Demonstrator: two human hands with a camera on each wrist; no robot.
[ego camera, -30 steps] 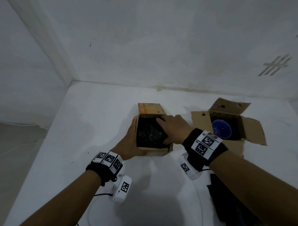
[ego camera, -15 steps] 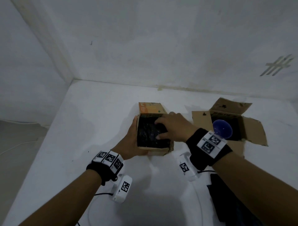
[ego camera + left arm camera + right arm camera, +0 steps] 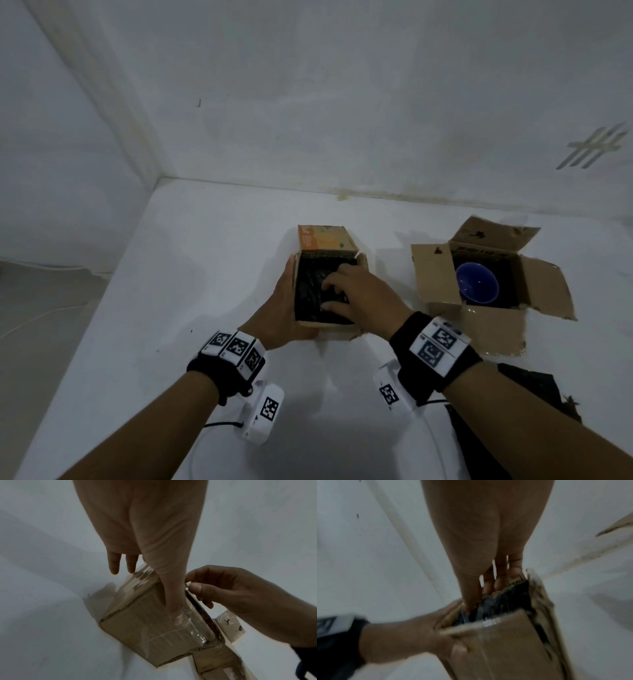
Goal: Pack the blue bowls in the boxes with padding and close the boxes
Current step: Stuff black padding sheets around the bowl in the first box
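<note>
The small left box (image 3: 337, 331) stands open, its orange flap (image 3: 323, 238) raised at the back. Black padding (image 3: 310, 291) fills its top and hides whatever lies below. My left hand (image 3: 284, 308) rests against the box's left side, with its thumb (image 3: 175, 609) laid along the near wall (image 3: 145, 631). The bent fingers of my right hand (image 3: 356, 294) press down on the padding (image 3: 501, 604). To the right, a blue bowl (image 3: 477, 282) sits in the second box (image 3: 433, 274), whose flaps are spread open.
More black padding (image 3: 534, 387) lies on the white table (image 3: 205, 274) at the near right, beside my right forearm. White walls close the back and left. The table's left edge (image 3: 85, 325) drops to a grey floor.
My right hand's fingers have slid from the padding's far right corner toward its middle and bent more. The left hand and both boxes have stayed put.
</note>
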